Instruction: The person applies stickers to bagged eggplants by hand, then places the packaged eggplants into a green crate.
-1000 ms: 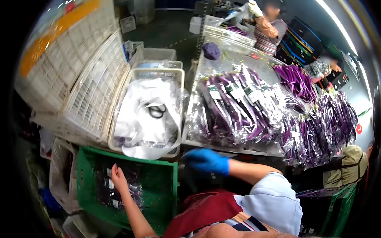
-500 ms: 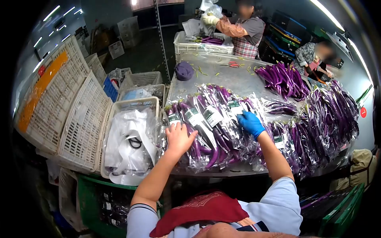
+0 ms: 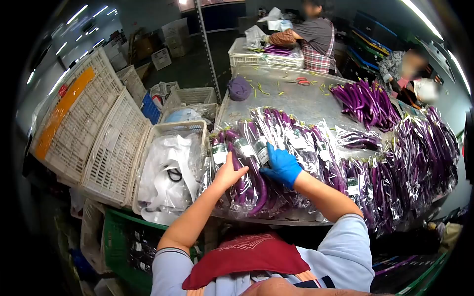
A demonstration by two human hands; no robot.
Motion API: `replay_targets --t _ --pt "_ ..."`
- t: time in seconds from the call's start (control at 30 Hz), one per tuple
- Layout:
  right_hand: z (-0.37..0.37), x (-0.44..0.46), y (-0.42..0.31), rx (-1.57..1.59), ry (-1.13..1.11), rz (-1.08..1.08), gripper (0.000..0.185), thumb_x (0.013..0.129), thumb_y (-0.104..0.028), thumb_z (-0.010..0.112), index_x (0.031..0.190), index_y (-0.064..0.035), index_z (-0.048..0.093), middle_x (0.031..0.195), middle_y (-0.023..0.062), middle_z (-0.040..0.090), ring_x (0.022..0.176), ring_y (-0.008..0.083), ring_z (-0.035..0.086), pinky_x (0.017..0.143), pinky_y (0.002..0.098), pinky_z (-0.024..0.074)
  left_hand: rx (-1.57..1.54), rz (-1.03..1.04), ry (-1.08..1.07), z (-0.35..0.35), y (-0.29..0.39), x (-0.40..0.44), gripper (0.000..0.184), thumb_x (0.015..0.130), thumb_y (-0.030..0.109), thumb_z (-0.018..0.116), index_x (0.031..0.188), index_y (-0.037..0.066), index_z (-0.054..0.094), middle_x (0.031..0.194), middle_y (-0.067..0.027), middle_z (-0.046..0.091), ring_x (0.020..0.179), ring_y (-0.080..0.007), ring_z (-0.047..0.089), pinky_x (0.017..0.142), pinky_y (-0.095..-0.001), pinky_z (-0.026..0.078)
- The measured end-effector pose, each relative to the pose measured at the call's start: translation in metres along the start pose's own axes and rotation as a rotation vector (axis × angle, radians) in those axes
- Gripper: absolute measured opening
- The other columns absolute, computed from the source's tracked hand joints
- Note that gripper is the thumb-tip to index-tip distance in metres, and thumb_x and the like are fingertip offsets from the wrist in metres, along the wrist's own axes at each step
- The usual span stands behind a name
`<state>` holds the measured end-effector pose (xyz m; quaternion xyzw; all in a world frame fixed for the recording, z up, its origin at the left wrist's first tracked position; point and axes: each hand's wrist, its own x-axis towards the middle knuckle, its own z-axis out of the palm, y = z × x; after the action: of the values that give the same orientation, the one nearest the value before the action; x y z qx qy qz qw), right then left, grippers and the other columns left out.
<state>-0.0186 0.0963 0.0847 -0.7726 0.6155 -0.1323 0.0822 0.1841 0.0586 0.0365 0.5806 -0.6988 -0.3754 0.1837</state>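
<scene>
Clear bags of long purple eggplants (image 3: 258, 190) with pale labels lie side by side along the front of the metal table. My left hand (image 3: 230, 173), bare, rests on the leftmost bags with thumb and index finger spread. My right hand (image 3: 282, 166), in a blue glove, lies against a labelled bag just to the right, its fingers apart. One bagged bunch lies between the two hands. Neither hand visibly closes around a bag, though some fingertips are hidden against the plastic.
Left of the table stands a white crate (image 3: 202, 129) with plastic bags and black-handled scissors (image 3: 174, 174). Loose eggplants (image 3: 365, 102), red-handled scissors (image 3: 302, 81) and a purple cloth bundle (image 3: 239, 89) lie farther back. Two other people work behind the table. A green crate (image 3: 116, 241) sits below left.
My right hand has moved left and nearer, from a bag at mid-row toward my left hand. My left hand's fingers have shifted on the bags. The view has turned slightly left.
</scene>
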Motion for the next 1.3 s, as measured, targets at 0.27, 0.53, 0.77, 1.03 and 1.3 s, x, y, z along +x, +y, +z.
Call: replay_targets --t 0.27,0.53,0.77,1.03,1.3 --pt "-0.003 0.001 -0.009 0.0 -0.139 0.109 0.09 0.064 -0.034 0.066 0.131 0.0 0.017 0.095 0.0274 0.052 0.081 0.0366 0.056 0.07 0.0394 0.0456 -0.399 -0.088 0.17 0.034 -0.013 0.035 0.096 0.051 0.004 0.068 0.13 -0.001 0.013 0.115 -0.0224 0.045 0.104 -0.0314 0.048 0.085 -0.0314 0.041" --pt "0.015 0.012 -0.009 0.28 -0.008 -0.128 0.053 0.068 -0.014 0.058 0.115 0.0006 0.038 0.077 0.0173 0.059 0.066 0.0296 0.058 0.061 0.0365 0.046 -1.24 0.105 0.248 0.006 -0.005 0.015 0.087 0.058 -0.005 0.056 0.134 0.003 0.012 0.13 -0.0183 0.028 0.104 -0.0241 0.046 0.08 -0.0309 0.042" --pt "0.033 0.038 0.073 0.826 -0.113 0.1 0.081 0.062 0.01 0.047 0.135 -0.0095 0.019 0.114 0.005 0.044 0.079 0.0128 0.047 0.065 0.0203 0.0411 -1.179 0.305 0.511 -0.089 -0.054 -0.121 0.092 0.056 0.009 0.058 0.135 0.003 0.012 0.131 -0.0166 0.03 0.118 -0.0242 0.032 0.097 -0.03 0.027" --pt "-0.038 0.026 0.017 1.045 0.115 0.036 0.062 0.072 0.005 0.042 0.132 -0.004 0.027 0.132 0.0081 0.033 0.115 0.019 0.037 0.093 0.0281 0.0326 -1.134 0.068 1.209 -0.149 -0.238 -0.334 0.083 0.059 -0.005 0.055 0.133 0.006 0.02 0.118 -0.0102 0.045 0.1 -0.0182 0.048 0.082 -0.0284 0.041" --pt "0.006 -0.001 -0.211 1.256 -0.399 0.05 0.068 0.073 0.001 0.048 0.135 -0.0148 0.022 0.073 -0.0006 0.052 0.049 0.0071 0.041 0.042 0.0206 0.0318 -1.297 -0.079 1.55 -0.102 -0.354 -0.448 0.073 0.062 -0.01 0.046 0.13 0.008 0.024 0.11 -0.0091 0.047 0.093 -0.0192 0.05 0.077 -0.0293 0.044"
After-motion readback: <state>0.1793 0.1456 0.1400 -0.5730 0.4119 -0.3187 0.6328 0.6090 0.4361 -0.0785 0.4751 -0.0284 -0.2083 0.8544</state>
